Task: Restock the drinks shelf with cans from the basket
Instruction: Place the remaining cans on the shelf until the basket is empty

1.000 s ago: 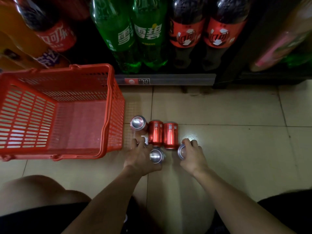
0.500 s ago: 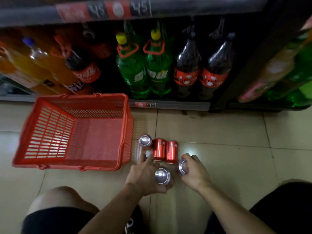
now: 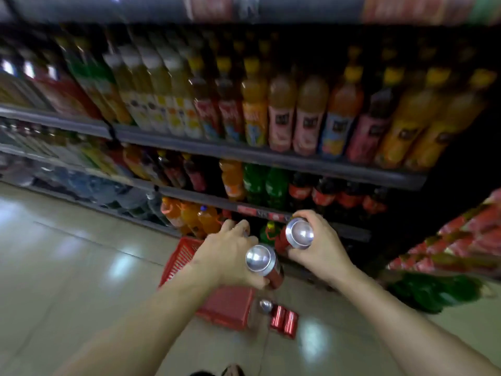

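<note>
Your left hand grips one red can, maybe a second behind its fingers, and your right hand grips another can, both short of the drinks shelf, while three cans wait on the floor beside the basket.

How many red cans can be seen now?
5, maybe more hidden. One in the left hand, at; one in the right hand, at; three on the floor.
</note>
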Demonstrator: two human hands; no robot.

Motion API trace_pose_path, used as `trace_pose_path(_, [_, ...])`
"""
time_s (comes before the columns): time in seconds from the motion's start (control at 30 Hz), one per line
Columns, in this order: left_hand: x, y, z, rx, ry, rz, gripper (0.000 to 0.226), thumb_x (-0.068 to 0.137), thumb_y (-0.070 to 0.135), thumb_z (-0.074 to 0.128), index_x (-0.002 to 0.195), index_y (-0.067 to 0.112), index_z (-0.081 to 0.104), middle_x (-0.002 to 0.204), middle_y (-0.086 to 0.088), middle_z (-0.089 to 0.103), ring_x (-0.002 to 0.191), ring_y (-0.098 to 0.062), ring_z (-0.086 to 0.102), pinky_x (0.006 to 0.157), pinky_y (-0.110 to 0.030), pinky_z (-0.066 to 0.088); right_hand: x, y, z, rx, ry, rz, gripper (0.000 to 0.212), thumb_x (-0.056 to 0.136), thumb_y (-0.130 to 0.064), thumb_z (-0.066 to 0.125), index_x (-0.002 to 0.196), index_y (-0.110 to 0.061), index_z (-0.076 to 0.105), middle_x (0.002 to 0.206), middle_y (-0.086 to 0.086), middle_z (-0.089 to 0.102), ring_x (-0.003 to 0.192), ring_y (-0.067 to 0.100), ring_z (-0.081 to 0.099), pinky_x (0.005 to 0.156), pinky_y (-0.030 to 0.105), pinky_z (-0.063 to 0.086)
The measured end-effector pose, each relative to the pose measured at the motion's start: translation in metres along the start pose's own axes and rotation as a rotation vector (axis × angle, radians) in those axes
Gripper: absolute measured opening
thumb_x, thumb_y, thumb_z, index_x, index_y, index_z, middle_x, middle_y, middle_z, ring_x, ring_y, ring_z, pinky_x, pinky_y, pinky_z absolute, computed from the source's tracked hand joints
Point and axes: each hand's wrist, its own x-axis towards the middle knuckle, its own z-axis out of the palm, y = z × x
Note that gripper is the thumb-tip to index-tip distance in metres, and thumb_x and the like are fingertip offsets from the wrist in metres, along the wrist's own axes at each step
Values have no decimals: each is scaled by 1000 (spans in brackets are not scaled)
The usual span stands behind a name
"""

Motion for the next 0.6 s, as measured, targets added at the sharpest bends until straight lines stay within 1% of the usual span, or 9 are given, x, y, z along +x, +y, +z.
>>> trace_pose_path(0.07, [-20, -16, -79, 49, 60, -10, 71, 64, 77, 70, 116, 30, 61, 130, 4, 44, 121, -23, 41, 74, -34, 43, 14, -79, -28, 32, -4, -61, 63, 59, -18, 78, 116, -32, 56, 111, -8, 60, 97, 11, 60, 79, 22, 46])
trace_pose_path(0.2, [-57, -55, -212, 116, 118, -27, 72, 65, 77, 67, 122, 32, 58, 146, 2, 39, 128, -24, 37, 73, -38, 42, 38, -214, -64, 99, -1, -177, 62, 63, -14, 80, 113, -39, 53, 107, -13, 65, 96, 10, 64, 78, 32, 54])
trace_pose_path(0.27, [-75, -78, -266, 139, 143, -54, 72, 66, 74, 68, 124, 33, 59, 153, -1, 37, 134, -25, 36, 76, -39, 44, 49, -271, -73, 117, 13, -237, 62, 65, -13, 82, 114, -38, 52, 105, -13, 66, 94, 8, 64, 79, 32, 54])
trace_pose_path(0.3, [-83, -91, -291, 144, 155, -63, 68, 67, 74, 68, 121, 33, 59, 154, -2, 37, 136, -26, 36, 80, -40, 46, 54, -298, -76, 117, 23, -260, 62, 65, -14, 82, 115, -36, 52, 104, -13, 67, 94, 7, 65, 78, 31, 54])
trace_pose_path(0.37, [-99, -117, -335, 150, 159, -71, 55, 68, 75, 69, 107, 37, 56, 155, -2, 37, 138, -26, 36, 87, -43, 48, 63, -347, -80, 131, 46, -300, 59, 65, -15, 83, 113, -35, 53, 100, -12, 69, 91, 5, 67, 77, 30, 54])
trace_pose_path(0.43, [-115, -143, -374, 160, 183, -50, 48, 68, 76, 70, 90, 41, 46, 148, 0, 42, 134, -26, 40, 84, -40, 47, 70, -392, -81, 152, 86, -353, 58, 64, -16, 84, 110, -35, 55, 97, -13, 70, 88, 4, 67, 76, 28, 54])
trace_pose_path(0.47, [-123, -155, -391, 166, 203, -37, 47, 68, 75, 70, 84, 39, 44, 137, 4, 46, 128, -25, 44, 81, -39, 45, 74, -413, -81, 160, 105, -378, 58, 64, -16, 85, 110, -34, 55, 95, -14, 70, 87, 3, 67, 76, 27, 53])
trace_pose_path(0.53, [-136, -178, -424, 170, 243, -18, 46, 66, 76, 69, 82, 37, 51, 115, 13, 46, 112, -21, 49, 79, -39, 49, 82, -454, -82, 179, 129, -427, 57, 64, -19, 87, 110, -35, 57, 95, -17, 70, 88, 2, 67, 78, 25, 53])
trace_pose_path(0.6, [-148, -196, -456, 149, 251, -16, 51, 62, 80, 66, 84, 35, 57, 108, 17, 45, 104, -18, 51, 83, -43, 54, 88, -491, -83, 192, 140, -480, 57, 61, -29, 87, 109, -36, 57, 97, -18, 70, 91, 2, 68, 82, 27, 54])
